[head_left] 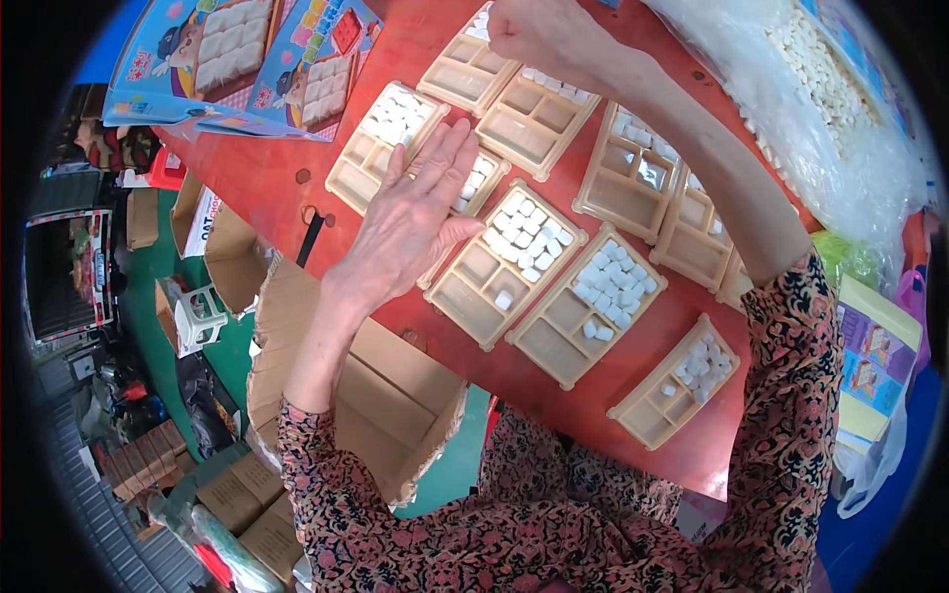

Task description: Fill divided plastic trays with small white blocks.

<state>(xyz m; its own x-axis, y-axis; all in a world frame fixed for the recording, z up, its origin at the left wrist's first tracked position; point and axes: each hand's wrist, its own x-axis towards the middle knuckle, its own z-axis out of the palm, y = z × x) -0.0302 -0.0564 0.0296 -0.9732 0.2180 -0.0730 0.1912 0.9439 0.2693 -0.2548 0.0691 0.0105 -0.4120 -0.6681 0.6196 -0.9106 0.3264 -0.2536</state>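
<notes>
My left hand (415,212) lies flat, fingers apart, on a beige compartment tray (481,183) filled with small white blocks. My right hand (539,35) reaches to the far side of the red table (326,148) and rests over another tray (465,69); its fingers are curled, and whether they hold any blocks is hidden. Several more beige trays lie around in rows, such as one (509,262) by my left fingertips and one (588,306) closer to me, each partly filled with white blocks (615,282).
A clear plastic bag of white blocks (820,89) sits at the far right. Printed cardboard boxes (237,59) lie at the far left. An open brown carton (366,395) stands beside the table near my left arm, with more cartons on the floor.
</notes>
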